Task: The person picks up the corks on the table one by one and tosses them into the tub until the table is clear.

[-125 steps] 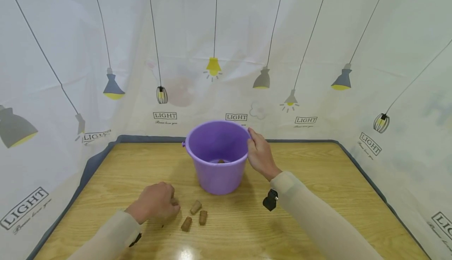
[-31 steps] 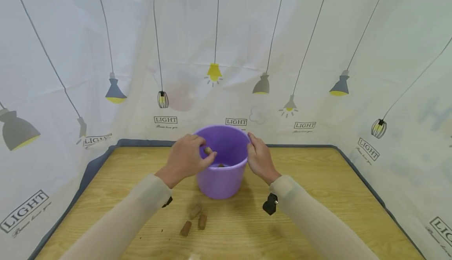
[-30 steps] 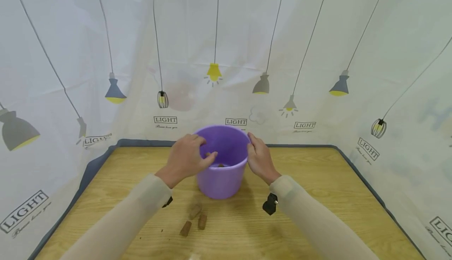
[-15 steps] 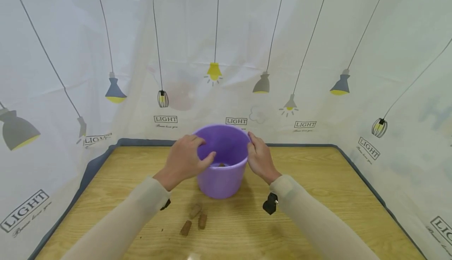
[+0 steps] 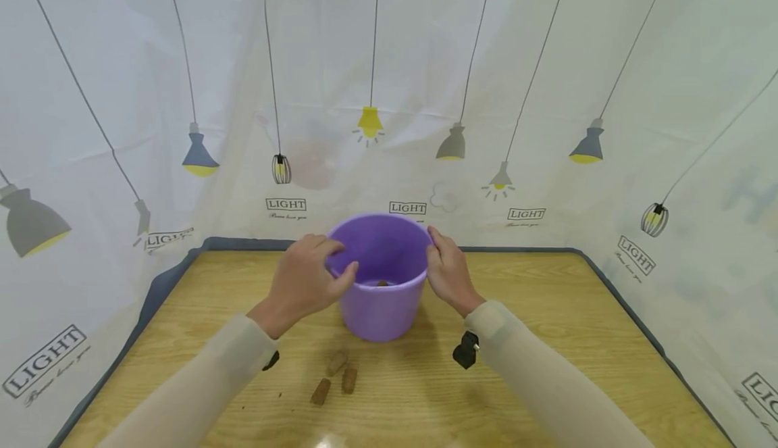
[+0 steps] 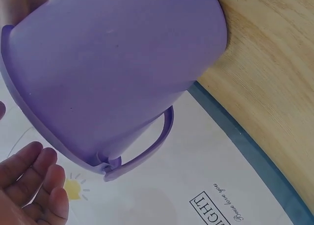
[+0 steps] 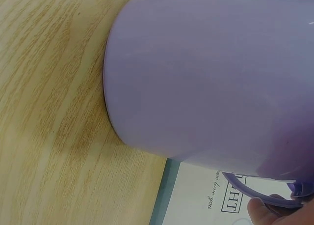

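A purple bucket (image 5: pixel 381 316) stands upright on the wooden table, its handle (image 6: pixel 147 154) hanging down at the far side. My right hand (image 5: pixel 450 271) grips the bucket's rim on the right, with fingers near the handle's end in the right wrist view. At the left rim is my left hand (image 5: pixel 306 279), thumb and fingers parted, holding nothing. Inside on the bottom, part of a brown cork (image 5: pixel 382 284) shows; the front wall hides the rest. Three tapered corks lie in front of the bucket: a paler one (image 5: pixel 337 362), a darker one (image 5: pixel 349 380) and another (image 5: pixel 321 391).
The wooden table (image 5: pixel 535 292) has a dark blue edge strip (image 5: pixel 516 249) along the back and sides. A white cloth printed with hanging lamps (image 5: pixel 401 42) rises behind and on both sides. Small dark crumbs (image 5: pixel 280 394) lie at the front left.
My left hand went from the table to over the bucket with a cork, let it drop inside, and has now drawn back leftward to the rim. The right hand keeps its grip.
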{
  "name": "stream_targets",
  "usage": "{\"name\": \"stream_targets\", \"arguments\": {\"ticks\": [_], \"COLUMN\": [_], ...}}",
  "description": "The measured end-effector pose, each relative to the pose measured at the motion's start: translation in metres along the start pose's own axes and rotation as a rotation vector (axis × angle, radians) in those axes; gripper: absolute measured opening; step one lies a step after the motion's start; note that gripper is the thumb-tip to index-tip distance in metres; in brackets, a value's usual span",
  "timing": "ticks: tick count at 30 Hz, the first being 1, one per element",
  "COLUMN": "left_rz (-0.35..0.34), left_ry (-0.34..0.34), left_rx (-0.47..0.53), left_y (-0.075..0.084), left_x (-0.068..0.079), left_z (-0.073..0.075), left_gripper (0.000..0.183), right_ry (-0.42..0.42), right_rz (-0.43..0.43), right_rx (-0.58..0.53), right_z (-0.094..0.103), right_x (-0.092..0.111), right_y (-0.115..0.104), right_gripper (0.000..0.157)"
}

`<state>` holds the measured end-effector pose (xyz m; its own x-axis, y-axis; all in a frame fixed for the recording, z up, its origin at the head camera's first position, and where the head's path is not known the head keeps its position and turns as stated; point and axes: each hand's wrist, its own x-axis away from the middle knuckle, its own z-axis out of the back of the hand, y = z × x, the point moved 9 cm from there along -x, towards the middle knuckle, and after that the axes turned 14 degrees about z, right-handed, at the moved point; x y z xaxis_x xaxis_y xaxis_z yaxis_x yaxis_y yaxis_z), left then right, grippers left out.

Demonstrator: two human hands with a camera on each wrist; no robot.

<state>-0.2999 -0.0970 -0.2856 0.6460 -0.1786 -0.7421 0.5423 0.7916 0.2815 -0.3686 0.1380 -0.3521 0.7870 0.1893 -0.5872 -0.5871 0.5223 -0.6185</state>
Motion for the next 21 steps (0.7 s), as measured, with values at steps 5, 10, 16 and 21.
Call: {"name": "stream_targets", "arguments": {"ticks": [5, 10, 16, 21], "left_rz": [-0.013, -0.032, -0.034, -0.042], "left_ry": [0.028, 0.028, 0.042, 0.067], "left_rx": [0.007, 0.024, 0.018, 0.016], "left_y": [-0.001, -0.001, -0.005, -0.008], "left_x": [0.005, 0.010, 0.019, 0.027], "left_z": [0.007, 0.013, 0.019, 0.024], "left_gripper": [0.029, 0.025, 0.023, 0.021], "right_ry": [-0.008, -0.004, -0.009, -0.003], "right_rz": [-0.002, -0.011, -0.008, 0.001], "right_rx": [0.004, 0.001, 0.004, 0.011], "right_z": [0.000, 0.001, 0.000, 0.000], "right_x": [0.000, 0.000, 0.000, -0.001], "right_y": [0.000, 0.001, 0.003, 0.002], "right_gripper": [0.051, 0.051, 0.051, 0.051]}}
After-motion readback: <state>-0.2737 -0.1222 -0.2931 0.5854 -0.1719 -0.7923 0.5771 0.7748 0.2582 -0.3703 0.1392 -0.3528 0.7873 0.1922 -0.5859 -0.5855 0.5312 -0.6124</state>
